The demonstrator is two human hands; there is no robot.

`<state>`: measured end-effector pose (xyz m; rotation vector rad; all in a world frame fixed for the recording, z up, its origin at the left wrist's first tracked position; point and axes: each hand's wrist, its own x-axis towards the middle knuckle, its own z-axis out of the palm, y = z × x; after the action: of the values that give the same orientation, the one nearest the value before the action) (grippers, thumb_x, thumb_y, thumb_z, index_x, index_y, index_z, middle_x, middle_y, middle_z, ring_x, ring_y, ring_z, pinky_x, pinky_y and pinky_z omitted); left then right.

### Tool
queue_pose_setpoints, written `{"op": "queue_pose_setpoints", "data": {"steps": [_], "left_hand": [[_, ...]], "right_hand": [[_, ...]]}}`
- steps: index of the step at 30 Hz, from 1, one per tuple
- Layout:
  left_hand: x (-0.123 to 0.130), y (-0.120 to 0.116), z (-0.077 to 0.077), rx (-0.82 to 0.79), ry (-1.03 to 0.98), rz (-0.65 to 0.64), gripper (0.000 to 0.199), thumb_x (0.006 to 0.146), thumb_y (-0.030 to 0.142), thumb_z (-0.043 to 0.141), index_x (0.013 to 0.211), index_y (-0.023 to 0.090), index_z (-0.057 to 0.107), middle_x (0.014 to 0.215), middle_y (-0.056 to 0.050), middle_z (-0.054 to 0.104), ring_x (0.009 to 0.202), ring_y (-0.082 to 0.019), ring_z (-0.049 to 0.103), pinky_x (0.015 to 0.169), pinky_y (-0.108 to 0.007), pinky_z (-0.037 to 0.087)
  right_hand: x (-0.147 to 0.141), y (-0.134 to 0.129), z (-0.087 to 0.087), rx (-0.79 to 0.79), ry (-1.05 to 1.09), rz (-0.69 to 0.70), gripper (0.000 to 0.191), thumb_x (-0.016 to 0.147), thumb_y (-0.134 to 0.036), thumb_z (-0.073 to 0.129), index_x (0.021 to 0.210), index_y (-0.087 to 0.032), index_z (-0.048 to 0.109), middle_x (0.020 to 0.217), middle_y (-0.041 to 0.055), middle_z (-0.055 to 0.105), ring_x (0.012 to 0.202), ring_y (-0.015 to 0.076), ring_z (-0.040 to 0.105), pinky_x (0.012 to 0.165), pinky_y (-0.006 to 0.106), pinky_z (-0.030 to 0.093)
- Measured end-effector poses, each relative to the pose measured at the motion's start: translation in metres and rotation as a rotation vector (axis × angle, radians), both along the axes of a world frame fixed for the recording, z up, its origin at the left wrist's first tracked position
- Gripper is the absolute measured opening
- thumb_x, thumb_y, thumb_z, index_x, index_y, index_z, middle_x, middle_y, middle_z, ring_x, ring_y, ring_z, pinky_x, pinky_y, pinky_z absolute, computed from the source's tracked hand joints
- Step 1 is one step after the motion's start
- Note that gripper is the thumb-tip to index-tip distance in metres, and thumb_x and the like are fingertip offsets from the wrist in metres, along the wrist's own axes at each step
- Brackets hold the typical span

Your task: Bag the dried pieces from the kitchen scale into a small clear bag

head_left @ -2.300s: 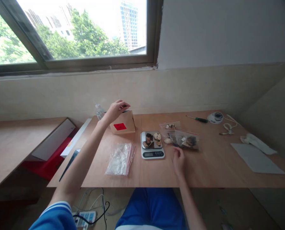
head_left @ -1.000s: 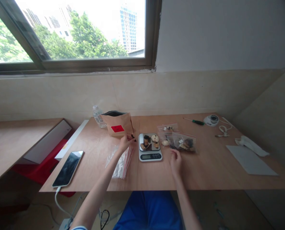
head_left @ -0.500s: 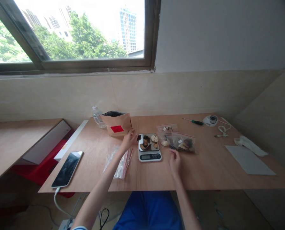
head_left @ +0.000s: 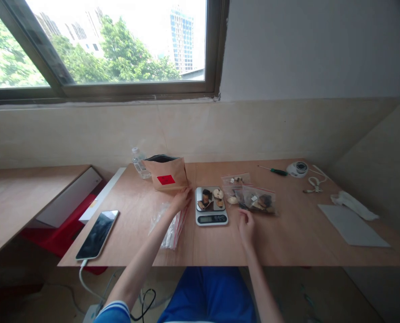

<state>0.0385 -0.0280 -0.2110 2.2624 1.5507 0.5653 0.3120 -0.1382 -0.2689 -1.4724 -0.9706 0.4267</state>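
Observation:
My left hand point(head_left: 180, 200) is low beside the front right corner of an open brown paper pouch point(head_left: 163, 172) with a red label. Its fingers are together, and what they hold, if anything, is hidden. Under that wrist lie clear zip bags point(head_left: 169, 233). A white kitchen scale point(head_left: 212, 224) stands between my hands, carrying dark and pale dried pieces point(head_left: 206, 199) on its metal pan. My right hand point(head_left: 246, 226) rests on the table right of the scale, fingers curled by a dark bit at the edge of a filled zip bag point(head_left: 263, 202); its grip is unclear.
Another small zip bag point(head_left: 236, 179) lies behind the filled one. A water bottle point(head_left: 140, 163) stands behind the pouch. A phone point(head_left: 98, 235) with a cable lies left. Toward the right are a screwdriver point(head_left: 278, 172), a dome camera point(head_left: 297, 169), a grey sheet point(head_left: 351, 226) and white cloth point(head_left: 354, 205).
My left hand has drawn back leftward and down from the scale's edge. The dark piece seen at its fingertips no longer shows. My right hand stays nearly in place.

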Motion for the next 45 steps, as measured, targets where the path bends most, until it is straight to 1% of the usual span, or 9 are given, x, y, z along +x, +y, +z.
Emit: {"op": "queue_pose_setpoints", "data": {"steps": [4,13,21,26,30,35,39,42,45], "left_hand": [[0.003,0.005,0.002,-0.016,0.070,0.043,0.020,0.083,0.015,0.042,0.099,0.017,0.054,0.108,-0.013,0.056,0.098,-0.023,0.056,0.084,-0.035,0.043],[0.004,-0.002,0.010,-0.029,0.123,0.085,0.013,0.083,0.022,0.048,0.094,0.018,0.052,0.105,-0.012,0.056,0.094,-0.023,0.057,0.078,-0.033,0.044],[0.004,-0.006,0.009,-0.005,-0.001,0.150,0.015,0.086,0.022,0.043,0.097,0.017,0.052,0.090,-0.010,0.064,0.082,-0.022,0.062,0.071,-0.030,0.044],[0.015,-0.023,0.013,0.039,-0.125,0.123,0.019,0.089,0.028,0.040,0.099,0.020,0.054,0.098,-0.007,0.066,0.088,-0.019,0.063,0.073,-0.025,0.045],[0.029,-0.038,0.015,0.040,-0.144,0.085,0.021,0.089,0.030,0.043,0.100,0.022,0.058,0.100,-0.006,0.067,0.091,-0.020,0.063,0.075,-0.026,0.045],[0.036,-0.044,0.023,0.096,-0.033,0.000,0.030,0.091,0.034,0.036,0.111,0.026,0.058,0.108,-0.006,0.065,0.098,-0.021,0.060,0.083,-0.028,0.043],[0.036,-0.048,0.027,0.142,0.032,-0.055,0.038,0.093,0.035,0.029,0.123,0.027,0.050,0.115,-0.006,0.062,0.100,-0.021,0.060,0.084,-0.029,0.043],[0.035,-0.050,0.024,0.119,0.057,-0.026,0.042,0.094,0.036,0.024,0.128,0.025,0.045,0.115,-0.007,0.062,0.100,-0.022,0.060,0.086,-0.032,0.043],[0.032,-0.050,0.017,0.153,0.076,-0.028,0.043,0.094,0.035,0.021,0.126,0.023,0.048,0.124,-0.009,0.056,0.117,-0.022,0.049,0.095,-0.035,0.038]], "right_hand": [[0.000,0.000,0.002,0.006,-0.011,-0.002,0.022,0.074,-0.026,0.043,0.080,-0.016,0.062,0.085,0.0088,0.065,0.084,0.0223,0.058,0.079,0.037,0.043],[-0.001,0.000,-0.001,0.006,-0.003,-0.009,0.024,0.075,-0.028,0.043,0.080,-0.017,0.063,0.086,0.0087,0.066,0.084,0.0224,0.058,0.080,0.036,0.043],[0.000,0.000,-0.003,0.004,-0.030,-0.004,0.023,0.076,-0.026,0.041,0.082,-0.016,0.062,0.087,0.0085,0.065,0.084,0.0216,0.058,0.079,0.035,0.043],[0.001,0.001,-0.003,-0.010,-0.047,-0.005,0.024,0.076,-0.027,0.041,0.081,-0.017,0.062,0.086,0.0085,0.065,0.082,0.0218,0.058,0.078,0.036,0.043],[0.001,0.001,-0.004,0.003,-0.045,-0.004,0.024,0.076,-0.027,0.041,0.081,-0.016,0.062,0.086,0.0089,0.065,0.085,0.0223,0.058,0.080,0.036,0.042],[0.002,0.003,-0.007,0.013,-0.026,0.003,0.024,0.075,-0.027,0.042,0.080,-0.016,0.062,0.085,0.0091,0.065,0.082,0.0218,0.058,0.078,0.035,0.043],[0.002,0.002,-0.007,0.008,-0.047,0.006,0.024,0.075,-0.026,0.041,0.080,-0.017,0.062,0.085,0.0090,0.065,0.084,0.0222,0.058,0.079,0.036,0.043],[0.001,0.001,-0.004,0.008,-0.059,0.003,0.024,0.076,-0.026,0.041,0.079,-0.017,0.062,0.085,0.0091,0.065,0.084,0.0225,0.058,0.079,0.036,0.043],[0.001,0.001,-0.002,-0.001,-0.064,0.008,0.024,0.076,-0.027,0.041,0.079,-0.017,0.062,0.085,0.0092,0.065,0.084,0.0224,0.057,0.079,0.036,0.043]]}}
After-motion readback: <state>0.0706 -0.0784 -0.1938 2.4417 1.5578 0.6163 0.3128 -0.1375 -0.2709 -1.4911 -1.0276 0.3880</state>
